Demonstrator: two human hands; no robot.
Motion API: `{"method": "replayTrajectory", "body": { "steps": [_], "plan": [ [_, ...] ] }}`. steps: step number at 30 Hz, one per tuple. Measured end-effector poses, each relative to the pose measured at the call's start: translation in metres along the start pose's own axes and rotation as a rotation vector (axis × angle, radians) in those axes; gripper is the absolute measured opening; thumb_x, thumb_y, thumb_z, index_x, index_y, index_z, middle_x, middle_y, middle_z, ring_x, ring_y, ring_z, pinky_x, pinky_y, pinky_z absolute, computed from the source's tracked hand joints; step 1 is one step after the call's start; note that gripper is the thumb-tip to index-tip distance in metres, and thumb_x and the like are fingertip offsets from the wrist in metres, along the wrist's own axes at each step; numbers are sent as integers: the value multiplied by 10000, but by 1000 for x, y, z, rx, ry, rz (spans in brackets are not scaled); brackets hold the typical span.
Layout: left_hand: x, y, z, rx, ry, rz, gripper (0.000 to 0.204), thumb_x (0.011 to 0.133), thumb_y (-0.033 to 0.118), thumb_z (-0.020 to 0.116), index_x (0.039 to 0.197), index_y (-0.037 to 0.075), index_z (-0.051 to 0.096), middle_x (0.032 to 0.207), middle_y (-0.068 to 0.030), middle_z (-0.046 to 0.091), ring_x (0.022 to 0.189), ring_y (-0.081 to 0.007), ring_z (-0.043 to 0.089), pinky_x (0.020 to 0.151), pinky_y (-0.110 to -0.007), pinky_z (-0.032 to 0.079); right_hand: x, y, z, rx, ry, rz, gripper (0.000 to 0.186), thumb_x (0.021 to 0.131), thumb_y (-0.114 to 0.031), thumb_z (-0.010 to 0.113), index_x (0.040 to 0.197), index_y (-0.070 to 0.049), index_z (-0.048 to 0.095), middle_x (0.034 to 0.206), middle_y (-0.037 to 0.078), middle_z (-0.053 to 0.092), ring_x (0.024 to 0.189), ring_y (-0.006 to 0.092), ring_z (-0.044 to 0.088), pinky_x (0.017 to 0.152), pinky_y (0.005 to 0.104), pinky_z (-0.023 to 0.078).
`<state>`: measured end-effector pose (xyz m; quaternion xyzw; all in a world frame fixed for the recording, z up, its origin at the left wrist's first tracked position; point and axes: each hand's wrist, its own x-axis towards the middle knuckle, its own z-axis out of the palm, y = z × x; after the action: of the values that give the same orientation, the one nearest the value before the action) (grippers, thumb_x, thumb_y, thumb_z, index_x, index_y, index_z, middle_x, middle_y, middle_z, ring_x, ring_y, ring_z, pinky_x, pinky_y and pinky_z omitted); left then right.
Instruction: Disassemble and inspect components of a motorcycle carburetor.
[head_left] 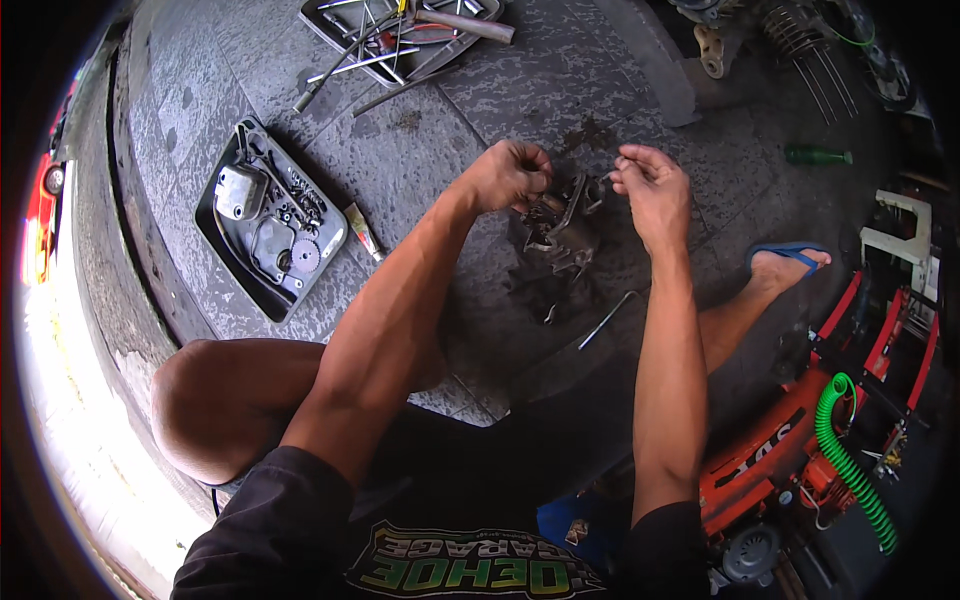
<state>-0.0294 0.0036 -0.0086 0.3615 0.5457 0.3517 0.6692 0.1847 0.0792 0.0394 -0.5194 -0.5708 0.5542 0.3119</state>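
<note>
A dirty metal engine part (572,236) with an open, framed top rests on a dark cloth (540,290) on the floor in front of me. At its upper left side is my left hand (508,178), fingers curled in and thumb pressed to them; whatever they may grip is hidden. My right hand (652,192) is raised just right of the part, its thumb and fingertips pinched together. Anything in that pinch is too small to name. A thin metal rod tool (606,321) with a bent end lies below the part.
To the left, a black tray (222,255) holds a metal cover, a gear and several small bolts, beside a squeeze tube (362,232). A tool tray (480,18) with a hammer lies ahead. On the right are a green bottle-shaped object (818,155), red equipment (765,460) and a green coiled hose (850,490).
</note>
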Motion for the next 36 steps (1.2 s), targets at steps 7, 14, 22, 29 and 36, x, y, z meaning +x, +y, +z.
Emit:
{"method": "replayTrajectory", "body": {
  "steps": [7,14,22,29,36],
  "plan": [
    [0,4,-1,66,35,-68,187,819,108,650,985,23,645,843,-32,636,749,-120,614,617,-280,553,-6,-9,30,-671,-156,-262,170,814,-122,669,951,-48,737,998,154,681,981,319,634,899,399,487],
    [0,7,2,149,74,-34,200,882,176,687,917,-21,690,675,-47,614,605,-130,593,549,-272,529,-7,5,34,-636,-219,-225,174,802,-131,683,936,-47,756,1068,161,685,1111,293,603,956,379,467],
    [6,3,1,77,36,12,187,845,138,674,956,-10,705,737,-76,643,660,-161,619,553,-323,566,5,5,29,-647,-308,-67,236,787,-200,705,972,-67,767,1125,168,681,1155,301,584,996,370,444],
    [7,5,3,85,30,-17,187,832,139,680,956,3,713,767,-69,657,677,-160,620,563,-327,575,10,-2,29,-645,-344,16,252,753,-180,710,961,-47,765,1053,164,705,990,252,660,877,340,499],
    [4,7,3,72,50,-26,203,822,163,690,944,4,720,780,-77,664,681,-160,626,579,-329,589,19,-13,35,-606,-429,217,257,730,-100,701,951,22,742,863,86,710,833,164,629,773,293,475]
  ]
}}
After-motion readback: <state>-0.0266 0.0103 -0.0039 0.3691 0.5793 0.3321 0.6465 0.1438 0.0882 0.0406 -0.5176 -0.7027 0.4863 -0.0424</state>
